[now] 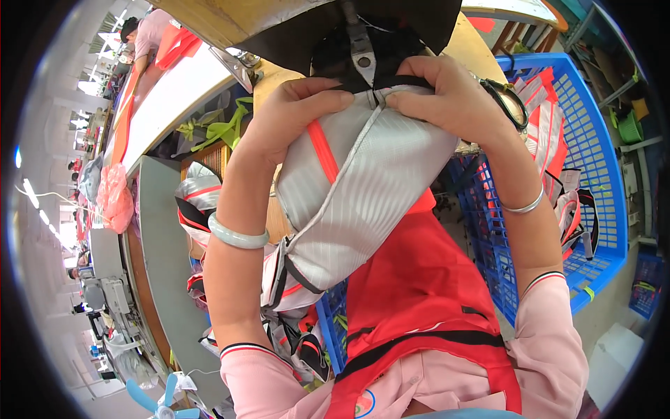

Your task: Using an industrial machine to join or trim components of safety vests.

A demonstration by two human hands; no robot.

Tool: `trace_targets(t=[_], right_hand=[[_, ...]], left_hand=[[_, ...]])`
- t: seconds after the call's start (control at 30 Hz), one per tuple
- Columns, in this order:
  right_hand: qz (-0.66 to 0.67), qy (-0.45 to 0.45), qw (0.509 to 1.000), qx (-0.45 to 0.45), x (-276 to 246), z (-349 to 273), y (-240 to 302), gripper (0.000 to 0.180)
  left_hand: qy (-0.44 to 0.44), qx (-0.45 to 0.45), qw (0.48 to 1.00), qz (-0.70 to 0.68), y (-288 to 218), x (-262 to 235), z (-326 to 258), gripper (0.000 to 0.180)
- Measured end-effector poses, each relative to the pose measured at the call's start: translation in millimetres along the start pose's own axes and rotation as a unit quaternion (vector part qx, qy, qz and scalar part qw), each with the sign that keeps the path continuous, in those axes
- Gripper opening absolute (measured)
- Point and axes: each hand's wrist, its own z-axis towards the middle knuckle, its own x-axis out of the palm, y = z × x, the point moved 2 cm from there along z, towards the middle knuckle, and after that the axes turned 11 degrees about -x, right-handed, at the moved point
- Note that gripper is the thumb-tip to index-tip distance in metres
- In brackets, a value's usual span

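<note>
A silver-grey sewn fabric piece, shaped like a bag (391,160), hangs in front of me with white piping and an orange stripe. My left hand (296,112) pinches its upper edge between thumb and fingers, left of a metal machine arm (363,59). On the other side of that arm, my right hand (450,94) grips the same edge. A black strip (408,80) runs along the edge between both hands. The arm's tip meets the black strip near the middle; the exact contact point is hard to make out. The piece's lower end droops toward my lap.
At the right stands a blue plastic basket (604,188) with more orange and grey sewn pieces. Similar pieces (202,192) are piled at the left. Black-handled scissors (513,101) lie by my right wrist. A person (150,35) leans over a white table at the far left.
</note>
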Motion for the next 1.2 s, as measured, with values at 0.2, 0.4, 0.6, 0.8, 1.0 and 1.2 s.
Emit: trace_targets(t=[0.2,0.4,0.6,0.8,1.0,1.2], right_hand=[[0.004,-0.001,1.000,-0.001,2.5,-1.5,-3.0,0.032],[0.021,0.015,1.000,0.015,-16.8,-16.0,0.3,0.036],[-0.052,0.138,0.948,-0.281,1.5,-102.2,64.2,0.049],[-0.428,0.402,0.769,-0.252,81.0,-143.7,75.2,0.033],[-0.306,0.257,0.885,-0.238,71.6,-166.0,14.3,0.020],[-0.154,0.181,0.952,-0.191,38.2,-148.3,54.6,0.018]], left_hand=[[0.003,0.007,1.000,0.005,-0.6,-0.1,-1.6,0.045],[-0.056,0.030,0.997,0.035,1.3,-11.0,-11.3,0.039],[0.115,0.120,0.935,0.313,42.5,52.6,-41.6,0.031],[0.313,0.063,0.916,0.244,71.3,134.7,-15.6,0.029],[0.189,0.112,0.975,0.039,131.4,119.7,-63.8,0.044],[-0.054,0.296,0.918,0.259,188.5,127.1,-110.9,0.070]])
